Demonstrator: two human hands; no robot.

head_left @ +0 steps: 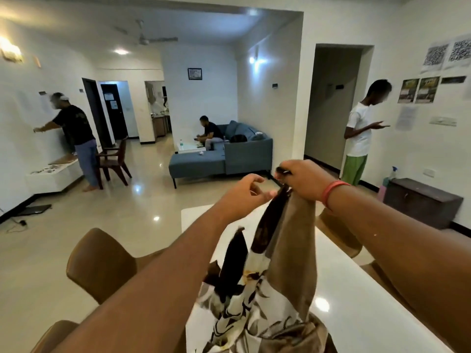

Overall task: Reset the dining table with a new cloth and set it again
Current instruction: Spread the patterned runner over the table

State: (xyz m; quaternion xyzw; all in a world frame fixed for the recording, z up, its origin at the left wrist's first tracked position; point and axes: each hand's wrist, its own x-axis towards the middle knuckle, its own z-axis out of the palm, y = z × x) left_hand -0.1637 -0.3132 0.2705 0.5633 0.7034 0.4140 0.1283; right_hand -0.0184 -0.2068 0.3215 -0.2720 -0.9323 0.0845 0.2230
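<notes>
Cloth point(277, 263) hangs bunched above the table point(356, 289), long axis near vertical, top end up at 12 o'clock under the hands, lower end spreading toward 6 o'clock onto the tabletop. Fabric is soft and creased, plain brown on the upper part, white with dark brown leaf print lower down, dark brown folds on its left side. Right hand point(303, 180) grips the top edge of the cloth, fingers curled round it, red band on the wrist. Left hand point(244, 192) sits just beside it at 9 o'clock, fingers loosely curled, fingertips at the cloth's top; cannot tell whether it pinches the fabric. Table is white, glossy, rectangular, reflecting ceiling light. Brown moulded chair point(102, 263) at 8 o'clock of the table, another chair back point(339, 233) at 2 o'clock. Blue fabric sofa point(229, 154) far off at 12 o'clock, one person seated on it. Dark wooden cabinet point(420, 202) at 3 o'clock against the wall, spray bottle point(392, 173) beside it.
</notes>
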